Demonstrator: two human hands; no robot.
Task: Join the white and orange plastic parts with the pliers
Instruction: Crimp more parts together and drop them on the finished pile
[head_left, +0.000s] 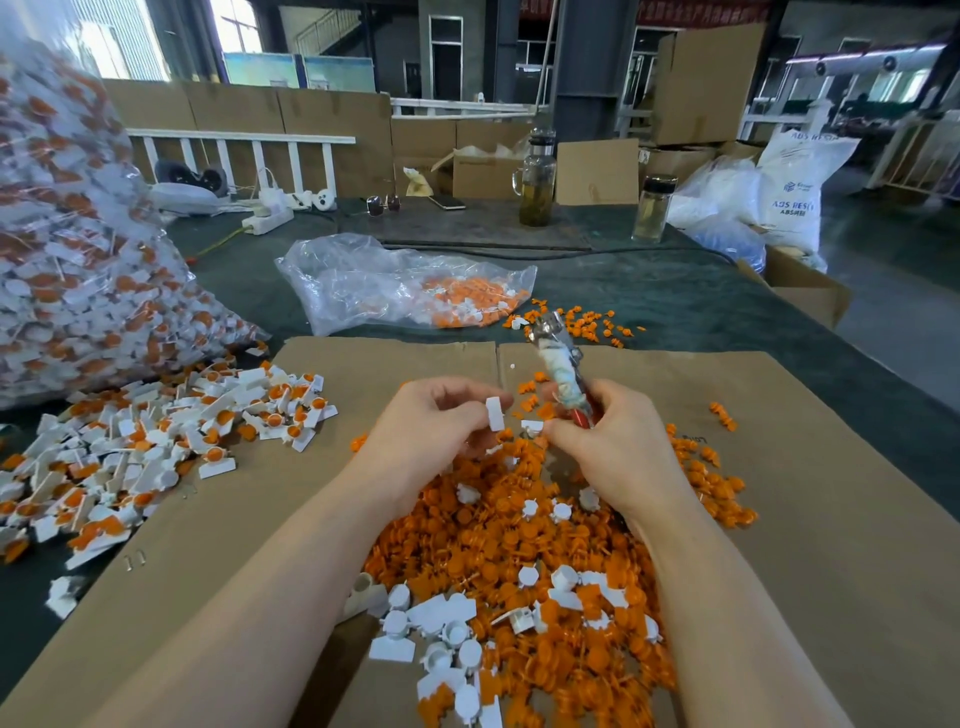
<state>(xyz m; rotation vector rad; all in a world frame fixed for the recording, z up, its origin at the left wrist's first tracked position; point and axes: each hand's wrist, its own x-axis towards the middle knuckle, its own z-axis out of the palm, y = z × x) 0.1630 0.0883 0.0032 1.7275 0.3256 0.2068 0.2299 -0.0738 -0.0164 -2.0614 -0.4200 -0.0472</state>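
Note:
My left hand (431, 431) pinches a small white plastic part (494, 413) between thumb and fingers, just above the heap of loose orange parts (519, 540). My right hand (618, 441) grips the pliers (558, 358) by the handles, with the metal jaws pointing up and away and wrapped in tape. The two hands are close together, almost touching. Loose white parts (447, 634) lie at the near end of the orange heap. A pile of joined white-and-orange pieces (156, 441) lies on the left of the cardboard.
A cardboard sheet (805, 519) covers the dark table. A large clear bag of joined pieces (78, 249) stands at the left. A flatter plastic bag with orange parts (405, 286) lies behind. Two glass bottles (537, 182) and boxes stand farther back.

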